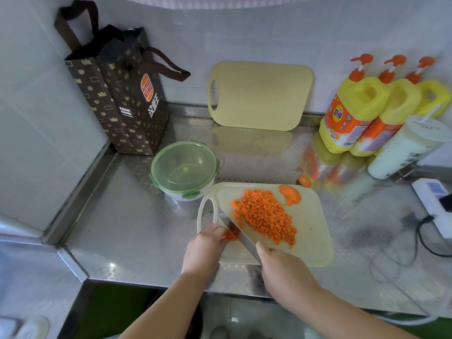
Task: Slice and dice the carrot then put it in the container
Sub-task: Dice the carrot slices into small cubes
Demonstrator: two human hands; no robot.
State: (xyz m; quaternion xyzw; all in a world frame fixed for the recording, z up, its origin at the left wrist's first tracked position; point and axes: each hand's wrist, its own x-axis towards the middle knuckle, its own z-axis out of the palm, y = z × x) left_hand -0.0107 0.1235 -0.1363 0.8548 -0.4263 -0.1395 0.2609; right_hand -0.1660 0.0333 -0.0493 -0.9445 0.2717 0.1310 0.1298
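A pile of diced carrot (pixel 265 216) covers the middle of the pale cutting board (pixel 310 231). Two carrot slices (pixel 291 194) lie at the board's far edge, and a carrot end (pixel 304 180) rests on the counter just beyond it. My left hand (pixel 208 243) presses a small carrot piece (pixel 230 236) onto the board's near left side. My right hand (pixel 281 267) grips the handle of a knife (pixel 238 232), whose blade rests against that piece. The round container (pixel 184 167) stands left of the board with its green lid on.
A second cutting board (pixel 260 94) leans on the back wall. A brown paper bag (pixel 122 101) stands at the back left. Three yellow pump bottles (pixel 362 113) and a white cup (pixel 406 148) stand at the right, beside a white power strip (pixel 433 201) with cables.
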